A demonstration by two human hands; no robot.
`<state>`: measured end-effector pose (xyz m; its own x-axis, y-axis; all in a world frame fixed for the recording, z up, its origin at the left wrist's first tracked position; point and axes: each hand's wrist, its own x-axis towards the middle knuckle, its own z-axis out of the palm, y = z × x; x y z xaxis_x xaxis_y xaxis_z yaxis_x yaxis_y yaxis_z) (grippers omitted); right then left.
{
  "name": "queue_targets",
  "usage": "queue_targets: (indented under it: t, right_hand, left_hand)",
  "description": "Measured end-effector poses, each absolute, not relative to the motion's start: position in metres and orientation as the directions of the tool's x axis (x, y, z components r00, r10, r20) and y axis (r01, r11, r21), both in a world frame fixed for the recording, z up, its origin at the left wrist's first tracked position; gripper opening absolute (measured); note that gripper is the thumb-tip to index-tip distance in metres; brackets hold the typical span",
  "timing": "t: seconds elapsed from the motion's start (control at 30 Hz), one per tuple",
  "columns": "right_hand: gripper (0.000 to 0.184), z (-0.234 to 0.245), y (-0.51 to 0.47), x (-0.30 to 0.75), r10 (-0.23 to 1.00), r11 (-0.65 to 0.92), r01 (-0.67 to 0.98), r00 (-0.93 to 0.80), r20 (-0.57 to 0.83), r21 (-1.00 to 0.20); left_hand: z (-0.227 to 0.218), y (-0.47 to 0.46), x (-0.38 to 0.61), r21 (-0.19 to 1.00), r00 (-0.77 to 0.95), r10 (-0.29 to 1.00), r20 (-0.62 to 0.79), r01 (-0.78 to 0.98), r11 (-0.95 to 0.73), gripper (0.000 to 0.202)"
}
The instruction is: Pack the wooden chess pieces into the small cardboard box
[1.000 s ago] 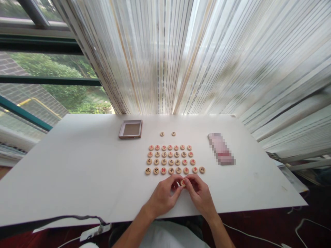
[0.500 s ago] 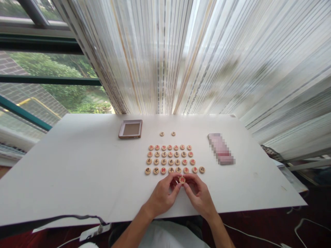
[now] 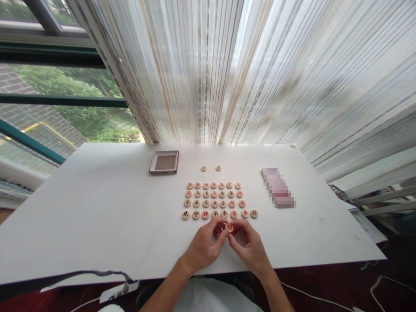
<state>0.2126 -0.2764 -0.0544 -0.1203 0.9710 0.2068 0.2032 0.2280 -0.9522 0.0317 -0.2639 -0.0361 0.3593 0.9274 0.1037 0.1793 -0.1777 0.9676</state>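
Both hands meet at the near edge of a white table point(image 3: 97, 208). My left hand point(image 3: 204, 245) and my right hand point(image 3: 248, 245) pinch one round wooden chess piece point(image 3: 229, 227) with a red character between their fingertips. Just beyond it lie several rows of similar wooden chess pieces point(image 3: 214, 199), some marked in red, some in black. Two more pieces point(image 3: 210, 168) sit apart further back.
A small square brown-rimmed box lid point(image 3: 164, 162) lies at the back left of the pieces. A pink oblong object point(image 3: 277, 187) lies to the right. Striped curtains hang behind the table. Cables point(image 3: 97, 277) run along the near edge.
The piece between my fingertips has turned so its red character faces up; both hands stay in nearly the same place.
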Motion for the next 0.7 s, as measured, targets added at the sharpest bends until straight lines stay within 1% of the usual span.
queue_targets:
  t: [0.23,0.53,0.7]
  right_hand:
    - [0.016,-0.0522,-0.2782,0.2105,0.955,0.282,0.296,-0.178,0.238,-0.913]
    - [0.021,-0.0522,-0.2785,0.2092,0.948,0.306,0.329,-0.197,0.252,-0.893]
    - [0.014,-0.0496,-0.2786,0.2082,0.952,0.294,0.341,-0.185,0.243,-0.893]
  left_hand:
    - [-0.0376,-0.2624,0.0347,0.959,0.332,0.942,0.057,0.245,-0.144,0.015]
    - [-0.0396,-0.262,0.0362,0.985,0.307,0.951,0.024,0.157,-0.075,0.012]
    - [-0.0388,-0.2624,0.0358,0.99,0.31,0.95,0.029,0.126,-0.071,0.012]
